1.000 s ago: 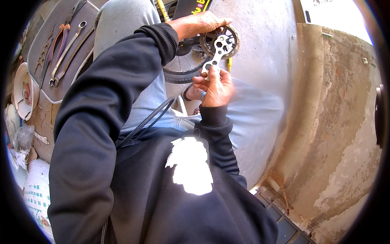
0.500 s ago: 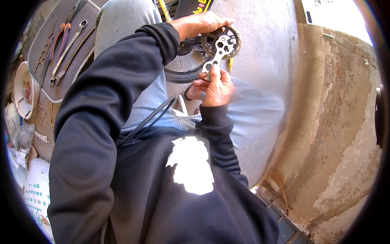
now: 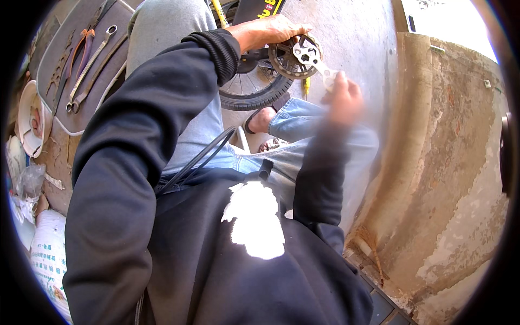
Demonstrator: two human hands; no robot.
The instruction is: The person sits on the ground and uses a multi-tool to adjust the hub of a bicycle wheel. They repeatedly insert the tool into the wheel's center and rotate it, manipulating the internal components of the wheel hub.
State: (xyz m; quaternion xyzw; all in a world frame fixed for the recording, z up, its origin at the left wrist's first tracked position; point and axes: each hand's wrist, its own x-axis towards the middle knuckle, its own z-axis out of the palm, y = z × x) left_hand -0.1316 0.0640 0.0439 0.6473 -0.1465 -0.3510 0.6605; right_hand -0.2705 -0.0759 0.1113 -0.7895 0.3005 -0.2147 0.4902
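Note:
My left hand grips the upper edge of a small dark round wheel, its fingertips partly hidden behind the rim. Over the wheel's centre sits the head of a flat silver multi-hole spanner, slanting down to the right. The spanner's outer end is in my right hand, which is smeared by motion but closed around it. Beyond the small wheel, a bicycle's spoked wheel and black tyre show in part under my left arm.
To the left, a grey seat-like surface carries orange-handled pliers, a ring spanner and other hand tools. A yellow-handled tool is on the floor behind the small wheel. A stained wall rises on the right.
My right hand has swung the spanner's outer end to the right and slightly up, turning it about the wheel's centre. My left hand has stayed in place.

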